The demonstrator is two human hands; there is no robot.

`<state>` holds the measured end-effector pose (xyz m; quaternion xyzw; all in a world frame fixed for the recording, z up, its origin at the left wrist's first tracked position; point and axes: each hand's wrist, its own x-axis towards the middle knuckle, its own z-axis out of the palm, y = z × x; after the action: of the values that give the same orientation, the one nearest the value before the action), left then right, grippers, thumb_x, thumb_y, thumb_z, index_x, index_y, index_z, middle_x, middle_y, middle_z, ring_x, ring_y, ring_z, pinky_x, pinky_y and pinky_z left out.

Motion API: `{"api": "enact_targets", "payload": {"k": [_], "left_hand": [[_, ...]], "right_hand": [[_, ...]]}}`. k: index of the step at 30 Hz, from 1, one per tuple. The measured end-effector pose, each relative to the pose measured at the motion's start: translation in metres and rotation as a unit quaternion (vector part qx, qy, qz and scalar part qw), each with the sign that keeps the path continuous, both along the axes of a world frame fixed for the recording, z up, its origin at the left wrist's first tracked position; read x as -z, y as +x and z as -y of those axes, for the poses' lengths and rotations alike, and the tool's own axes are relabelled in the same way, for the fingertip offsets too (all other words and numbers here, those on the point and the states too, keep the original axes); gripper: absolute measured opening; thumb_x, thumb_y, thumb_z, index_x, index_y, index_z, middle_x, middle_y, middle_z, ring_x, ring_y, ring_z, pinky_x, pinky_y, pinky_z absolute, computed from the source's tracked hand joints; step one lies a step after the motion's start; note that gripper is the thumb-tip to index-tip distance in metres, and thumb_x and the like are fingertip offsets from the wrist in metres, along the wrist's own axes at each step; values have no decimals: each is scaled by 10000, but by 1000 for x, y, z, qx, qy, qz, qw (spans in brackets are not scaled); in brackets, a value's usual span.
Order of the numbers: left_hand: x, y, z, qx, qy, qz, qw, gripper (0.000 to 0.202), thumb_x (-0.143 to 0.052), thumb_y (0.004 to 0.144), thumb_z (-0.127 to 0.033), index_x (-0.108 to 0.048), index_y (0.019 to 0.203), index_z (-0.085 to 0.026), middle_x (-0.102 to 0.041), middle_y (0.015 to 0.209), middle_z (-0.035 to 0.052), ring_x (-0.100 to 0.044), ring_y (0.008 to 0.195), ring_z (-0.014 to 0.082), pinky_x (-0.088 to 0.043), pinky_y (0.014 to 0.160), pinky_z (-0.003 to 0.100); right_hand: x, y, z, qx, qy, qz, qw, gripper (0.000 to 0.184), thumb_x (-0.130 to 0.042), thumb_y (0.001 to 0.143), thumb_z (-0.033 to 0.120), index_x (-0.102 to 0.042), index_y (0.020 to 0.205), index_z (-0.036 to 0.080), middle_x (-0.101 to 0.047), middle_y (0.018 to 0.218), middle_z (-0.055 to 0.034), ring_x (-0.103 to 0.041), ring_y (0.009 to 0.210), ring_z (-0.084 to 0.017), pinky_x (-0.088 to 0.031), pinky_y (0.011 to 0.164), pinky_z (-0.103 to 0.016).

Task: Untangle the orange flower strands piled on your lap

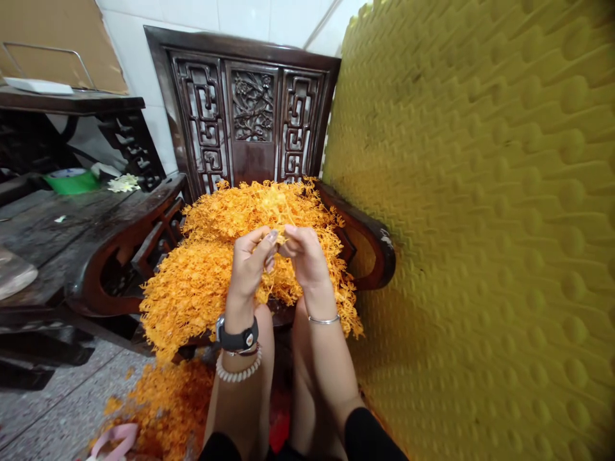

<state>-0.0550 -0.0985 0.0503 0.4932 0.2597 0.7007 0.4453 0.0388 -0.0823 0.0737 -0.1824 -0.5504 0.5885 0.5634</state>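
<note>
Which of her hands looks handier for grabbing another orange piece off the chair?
Probably the left hand: most of the orange pile spreads on its side. The right hand sits nearer the chair arm.

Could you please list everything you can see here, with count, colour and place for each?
heap of orange plastic flower sprigs: one heap, orange, on the chair seat
spilled orange sprigs: one patch, orange, on the grey floor
small orange sprig: one, orange, pinched between both hands
dark carved wooden armchair: one, dark brown, centre
yellow textured foam sheet: one, yellow, right side
dark wooden side table: one, dark brown, left
green tape roll: one, green, on the side table
left hand: one, watch and bead bracelet on the wrist, fingers pinching the sprig
right hand: one, thin silver bangle, fingers pinching the sprig
</note>
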Motion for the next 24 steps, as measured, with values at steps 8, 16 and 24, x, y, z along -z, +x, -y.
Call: {"api": "enact_targets", "payload": {"k": [8,16,24], "left_hand": [[5,15,-7,117,21,252,960,311,-558,762,-245,-354,538,-172,-290,410,-85,-210,300,21,-225,279,127],[10,-12,-16,218,127,411,876,342,-514,760,-272,-258,553,-178,-280,432,-90,-165,289,14,-237,259,71],[-1,6,-4,180,60,155,970,278,-447,727,-361,-459,529,-167,-371,441,-31,-297,311,61,-240,268,173]], "right_hand": [[5,-8,0,-18,-29,-140,990,528,-503,748,353,-122,426,181,-112,384,91,-83,364,-45,-121,401,-237],[-1,32,-16,8,-5,-222,975,592,-275,836,562,-75,428,182,-47,354,81,-110,334,-75,-253,440,-263],[0,45,-10,-32,95,-13,995,499,-557,756,366,-277,384,187,-212,374,81,-187,358,-47,-133,429,-249]]}}
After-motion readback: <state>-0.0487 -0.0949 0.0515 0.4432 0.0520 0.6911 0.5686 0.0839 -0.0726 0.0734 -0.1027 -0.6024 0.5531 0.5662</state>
